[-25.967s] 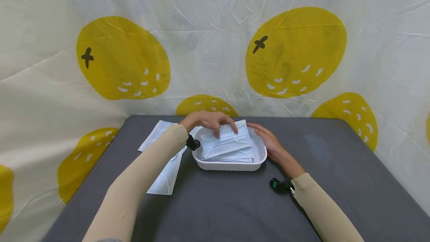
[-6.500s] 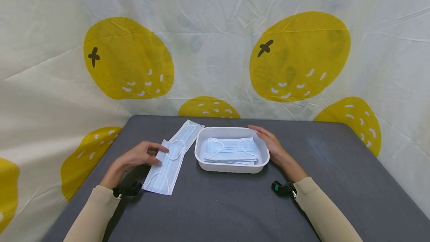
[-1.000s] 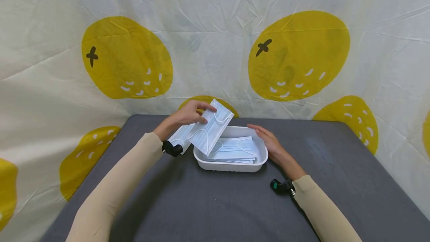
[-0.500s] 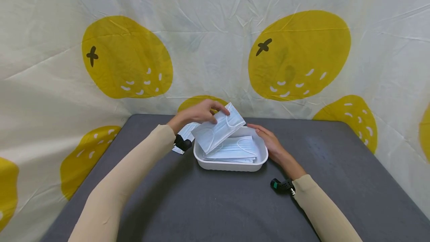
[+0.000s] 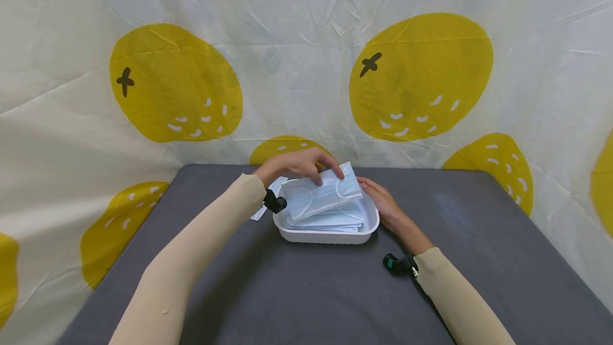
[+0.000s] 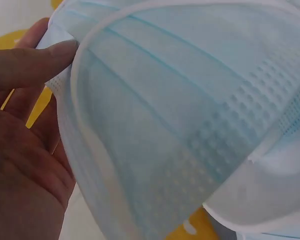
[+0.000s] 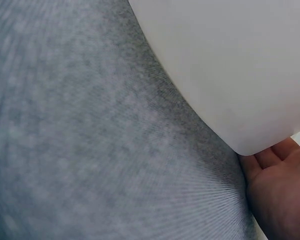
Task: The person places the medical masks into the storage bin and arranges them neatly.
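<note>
In the head view my left hand (image 5: 300, 164) pinches a pale blue face mask (image 5: 323, 194) near its far edge. The mask hangs tilted over a white plastic container (image 5: 325, 237), above a stack of masks (image 5: 328, 222) lying inside. The left wrist view shows the thumb (image 6: 37, 62) pressing on the held mask (image 6: 155, 105), with its ear loop and pleats close to the camera. My right hand (image 5: 385, 204) rests against the container's right side, fingers fairly straight. From the right wrist, part of that hand (image 7: 282, 185) shows beside the container wall (image 7: 225, 65); its fingertips are hidden.
Another mask (image 5: 261, 211) lies on the dark grey table (image 5: 306, 292) left of the container, mostly hidden behind my left wrist. A white curtain (image 5: 297, 84) with yellow fruit prints stands along the table's back edge.
Over the last second my left hand carries the mask rightward and lowers it over the stack. Earlier that mask lay on the table at left. The right hand stays at the container.
</note>
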Available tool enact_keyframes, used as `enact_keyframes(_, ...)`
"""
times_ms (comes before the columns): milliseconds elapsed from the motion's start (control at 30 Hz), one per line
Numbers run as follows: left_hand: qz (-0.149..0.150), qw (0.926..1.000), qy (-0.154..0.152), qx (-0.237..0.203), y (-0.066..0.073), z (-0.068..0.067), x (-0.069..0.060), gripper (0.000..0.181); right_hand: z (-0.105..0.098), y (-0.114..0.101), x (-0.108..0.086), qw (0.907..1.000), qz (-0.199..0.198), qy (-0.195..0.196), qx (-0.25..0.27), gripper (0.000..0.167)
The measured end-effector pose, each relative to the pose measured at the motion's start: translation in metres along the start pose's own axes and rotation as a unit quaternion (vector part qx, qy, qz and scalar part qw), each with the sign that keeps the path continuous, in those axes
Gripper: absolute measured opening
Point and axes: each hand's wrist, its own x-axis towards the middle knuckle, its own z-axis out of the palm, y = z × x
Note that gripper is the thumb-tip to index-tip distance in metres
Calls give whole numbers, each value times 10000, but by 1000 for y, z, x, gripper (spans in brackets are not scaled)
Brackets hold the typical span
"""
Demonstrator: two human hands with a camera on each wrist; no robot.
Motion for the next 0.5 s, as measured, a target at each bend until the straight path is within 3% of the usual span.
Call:
enact_keyframes(167,-10,9993,-369,-44,2,4,10,51,1,-2,0,10000,19,61,64,51)
enact_keyframes(367,181,9959,-874,119,-7,16,20,51,5,-2,-2,9999,22,-83,125,48)
enact_keyframes(500,81,9951,-946,285,-7,21,23,52,6,-3,-2,9997,-43,-242,62,47)
